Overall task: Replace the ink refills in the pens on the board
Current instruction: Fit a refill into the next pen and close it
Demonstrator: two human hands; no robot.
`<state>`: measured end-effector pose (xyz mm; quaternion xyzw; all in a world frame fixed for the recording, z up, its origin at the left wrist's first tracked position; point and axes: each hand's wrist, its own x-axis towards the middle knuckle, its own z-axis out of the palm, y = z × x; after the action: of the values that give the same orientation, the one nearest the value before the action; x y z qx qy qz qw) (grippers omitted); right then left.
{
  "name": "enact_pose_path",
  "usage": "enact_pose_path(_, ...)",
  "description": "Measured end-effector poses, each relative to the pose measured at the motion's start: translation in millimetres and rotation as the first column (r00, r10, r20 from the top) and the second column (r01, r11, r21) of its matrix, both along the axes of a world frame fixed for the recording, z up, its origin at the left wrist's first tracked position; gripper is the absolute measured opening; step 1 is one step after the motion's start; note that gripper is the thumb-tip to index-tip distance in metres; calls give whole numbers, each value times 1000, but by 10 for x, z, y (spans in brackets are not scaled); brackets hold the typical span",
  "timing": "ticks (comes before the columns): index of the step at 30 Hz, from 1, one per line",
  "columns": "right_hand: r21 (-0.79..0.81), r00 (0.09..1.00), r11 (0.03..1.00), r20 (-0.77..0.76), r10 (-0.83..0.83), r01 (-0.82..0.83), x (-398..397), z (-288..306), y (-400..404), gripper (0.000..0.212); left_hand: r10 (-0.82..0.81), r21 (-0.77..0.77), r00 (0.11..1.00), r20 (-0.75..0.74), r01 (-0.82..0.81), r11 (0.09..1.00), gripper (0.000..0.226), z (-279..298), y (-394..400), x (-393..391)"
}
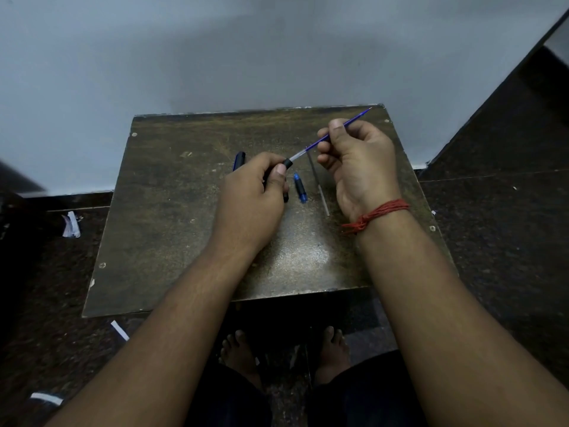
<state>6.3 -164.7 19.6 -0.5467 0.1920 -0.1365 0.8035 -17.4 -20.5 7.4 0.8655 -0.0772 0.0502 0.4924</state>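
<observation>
My left hand [255, 192] grips a black pen barrel [287, 164] above the brown board [172, 211]. A blue ink refill [335, 134] slants up to the right from the barrel's mouth, its lower end inside the barrel. My right hand [360, 161] pinches that refill between thumb and fingers. On the board below lie a short blue pen part [300, 188], a thin pale refill [320, 188] and another dark pen [239, 160], partly hidden behind my left hand.
The board sits on a small stand against a grey wall [246, 50]. Dark floor [492, 241] surrounds it, with paper scraps [71, 224] at the left. My bare feet [240, 352] show under the board's near edge. A red thread [378, 212] circles my right wrist.
</observation>
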Motion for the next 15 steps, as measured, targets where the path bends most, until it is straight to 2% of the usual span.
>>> enact_pose_path(5, -130, 992, 984, -4, 126, -125, -29, 9, 49, 6, -5, -20, 1000, -16, 5, 1000, 13, 13, -2, -5)
enact_pose_path(9, -283, 986, 944, -31, 166, -168, -55, 20, 66, 15, -8, -41, 999, -41, 6, 999, 12, 20, -2, -1)
enact_pose_path(15, -436, 966, 862, -76, 249, -257, -110, 47, 90, 50, -15, -71, 999, -33, 13, 997, 14, 23, -11, -2)
